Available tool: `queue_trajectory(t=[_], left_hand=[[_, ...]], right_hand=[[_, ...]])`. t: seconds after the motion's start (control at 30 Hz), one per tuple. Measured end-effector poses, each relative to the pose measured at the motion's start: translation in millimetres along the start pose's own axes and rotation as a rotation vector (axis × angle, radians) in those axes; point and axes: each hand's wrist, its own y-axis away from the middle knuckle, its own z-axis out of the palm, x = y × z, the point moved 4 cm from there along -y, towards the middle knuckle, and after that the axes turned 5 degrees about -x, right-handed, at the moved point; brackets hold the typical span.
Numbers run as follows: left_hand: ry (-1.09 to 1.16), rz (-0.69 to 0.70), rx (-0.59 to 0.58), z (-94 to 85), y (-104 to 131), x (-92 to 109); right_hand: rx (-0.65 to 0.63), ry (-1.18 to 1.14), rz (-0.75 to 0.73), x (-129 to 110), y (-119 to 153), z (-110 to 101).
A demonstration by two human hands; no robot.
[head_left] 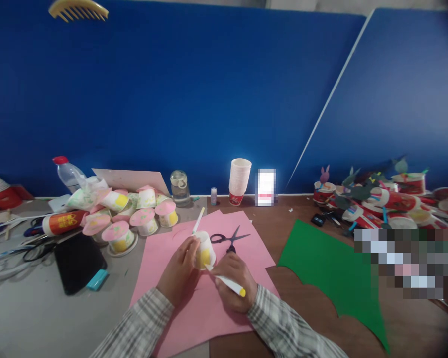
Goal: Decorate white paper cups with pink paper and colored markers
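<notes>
My left hand [182,267] is closed round the side of a small white paper cup [205,241], tilted over pink paper [164,303]. A yellow patch is coloured on the cup's wall. In my right hand [237,283] I grip a white marker [229,285] with a yellow end, its tip at the lower edge of the cup near the yellow patch. Black scissors [232,238] lie spread on the pink sheet just beyond my right hand. A slim white and yellow marker or cap [198,220] shows behind the cup, partly hidden by my left fingers.
Decorated cups with pink tops [119,235] cluster on the left, near a black phone-like slab [79,263] and a glass jar [179,188]. Stacked paper cups [239,179] stand at the back. Green paper [332,273] and red cup crafts [390,199] lie right.
</notes>
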Motion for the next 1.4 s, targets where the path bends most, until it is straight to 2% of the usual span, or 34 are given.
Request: queue_trajectory(t=[0.1, 0.23, 0.4, 0.5, 0.67, 0.8, 0.93, 1.07, 1.23, 1.4], left_hand=[[0.007, 0.015, 0.011, -0.6, -0.2, 0.6], [0.004, 0.014, 0.003, 0.2, -0.6, 0.5], [-0.007, 0.028, 0.008, 0.4, -1.0, 0.8], [-0.013, 0.025, -0.005, -0.1, -1.3, 0.9], [-0.018, 0.031, 0.002, -1.5, -1.1, 2.1], [-0.018, 0.026, 0.0, -0.8, -0.8, 2.3], [-0.026, 0.036, -0.001, 0.1, -0.8, 2.2], [-0.007, 0.019, -0.008, 0.0, -0.5, 1.2], [0.011, 0.01, 0.001, -1.4, -0.1, 0.7], [-0.019, 0.011, 0.006, -1.0, -0.9, 0.5]], right_hand=[[0.031, 0.004, 0.027, -0.3, -1.0, -2.9], [-0.066, 0.007, -0.009, -2.1, -1.8, 0.6], [-0.004, 0.018, 0.012, -1.5, -1.9, -2.4], [-0.104, 0.007, 0.004, -3.1, -2.6, 0.4], [0.034, -0.009, 0.027, -1.3, -0.5, -4.5], [-0.032, -0.004, -0.012, 0.2, 1.4, 0.6], [0.016, 0.015, 0.015, 1.5, 1.1, -0.9], [-0.044, 0.0, -0.021, -1.2, 0.3, 1.0], [0.1, -0.009, 0.042, 3.1, 2.4, -3.4], [0.01, 0.011, 0.004, 0.7, 0.8, -1.5]])
